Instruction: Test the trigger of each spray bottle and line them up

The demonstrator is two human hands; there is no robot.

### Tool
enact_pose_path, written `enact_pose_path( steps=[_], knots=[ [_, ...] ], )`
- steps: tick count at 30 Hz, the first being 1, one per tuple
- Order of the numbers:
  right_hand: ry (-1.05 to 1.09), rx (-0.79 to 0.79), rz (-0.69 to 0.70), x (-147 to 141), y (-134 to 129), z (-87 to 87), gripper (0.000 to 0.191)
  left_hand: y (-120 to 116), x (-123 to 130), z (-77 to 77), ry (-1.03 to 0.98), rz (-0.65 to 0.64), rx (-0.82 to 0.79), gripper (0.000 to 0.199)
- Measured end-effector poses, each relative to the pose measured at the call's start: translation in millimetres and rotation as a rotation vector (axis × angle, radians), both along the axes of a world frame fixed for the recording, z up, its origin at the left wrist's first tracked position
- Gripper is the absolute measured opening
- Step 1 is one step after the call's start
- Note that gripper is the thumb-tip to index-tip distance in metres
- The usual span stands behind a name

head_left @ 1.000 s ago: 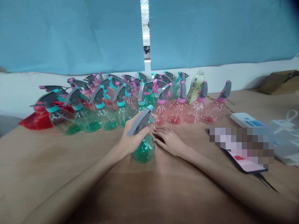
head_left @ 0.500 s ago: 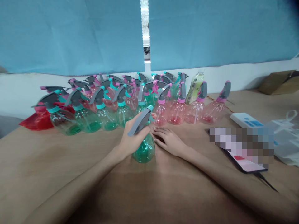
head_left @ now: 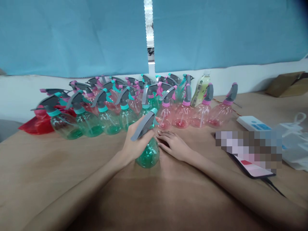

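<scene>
A green spray bottle (head_left: 148,155) with a grey and turquoise trigger head stands on the wooden table in front of me. Around its neck, just under the head, my left hand (head_left: 136,141) is wrapped. My right hand (head_left: 174,146) rests on the table to the right of the bottle, fingers stretched toward it, holding nothing. Whether its fingertips touch the bottle I cannot tell. Behind both hands stand several green spray bottles (head_left: 109,122) on the left and several pink spray bottles (head_left: 181,117) on the right, with more crowded at the back.
At the far left lies a red plastic bag (head_left: 38,123). A drink bottle (head_left: 201,89) leans at the back. To the right are a phone (head_left: 261,171) with a cable, a white box (head_left: 252,123), a clear plastic bag (head_left: 295,144) and a cardboard box (head_left: 286,85). A blue cloth (head_left: 72,38) hangs behind.
Almost nothing differs. The view has shifted very slightly, while both hands and the held spray bottle keep their places on the table.
</scene>
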State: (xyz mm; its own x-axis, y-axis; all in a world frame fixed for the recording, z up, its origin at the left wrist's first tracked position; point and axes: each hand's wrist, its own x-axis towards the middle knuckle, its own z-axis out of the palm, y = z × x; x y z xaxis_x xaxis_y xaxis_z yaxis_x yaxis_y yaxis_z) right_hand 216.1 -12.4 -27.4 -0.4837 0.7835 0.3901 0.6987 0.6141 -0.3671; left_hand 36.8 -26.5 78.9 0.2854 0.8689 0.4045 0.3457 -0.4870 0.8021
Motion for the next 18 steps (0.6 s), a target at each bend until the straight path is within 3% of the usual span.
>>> enact_pose_path(
  steps=[18],
  knots=[
    [-0.007,-0.012,-0.017,-1.7,-1.8,5.6,0.035,0.6,-0.7,3.9,-0.023,-0.054,-0.041,0.011]
  ],
)
